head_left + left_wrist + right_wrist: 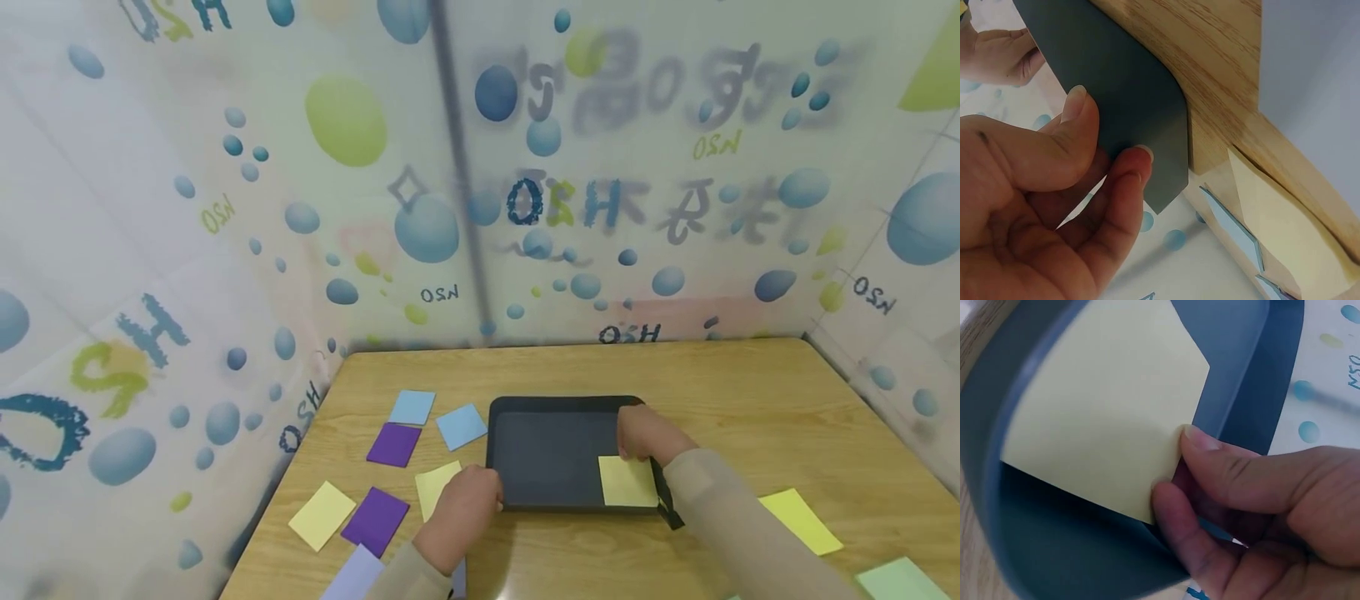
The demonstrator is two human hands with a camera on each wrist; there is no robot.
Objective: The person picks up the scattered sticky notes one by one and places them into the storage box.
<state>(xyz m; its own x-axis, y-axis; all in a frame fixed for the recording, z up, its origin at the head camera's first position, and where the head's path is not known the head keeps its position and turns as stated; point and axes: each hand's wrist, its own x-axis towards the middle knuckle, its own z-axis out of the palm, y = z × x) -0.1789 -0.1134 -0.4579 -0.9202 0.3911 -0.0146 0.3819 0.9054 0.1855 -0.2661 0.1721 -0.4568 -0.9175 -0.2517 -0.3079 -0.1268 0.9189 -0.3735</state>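
A black rectangular tray (551, 457) lies on the wooden table. My left hand (463, 507) grips its near left corner; in the left wrist view, thumb and curled fingers (1125, 172) are at the dark tray wall. Over the tray's right end, my right hand (647, 433) pinches the edge of a pale yellow sticky note (627, 482). The right wrist view has thumb and finger at one corner of that note (1107, 406), which slants inside the tray wall. Another pale yellow note (435, 483) is partly hidden behind my left hand.
Left of the tray lie light blue notes (461, 427), purple notes (376, 520), a yellow note (322, 515) and a lavender note (354, 573). To the right are a bright yellow note (802, 522) and a pale green one (902, 579). A patterned curtain (570, 275) stands behind the table.
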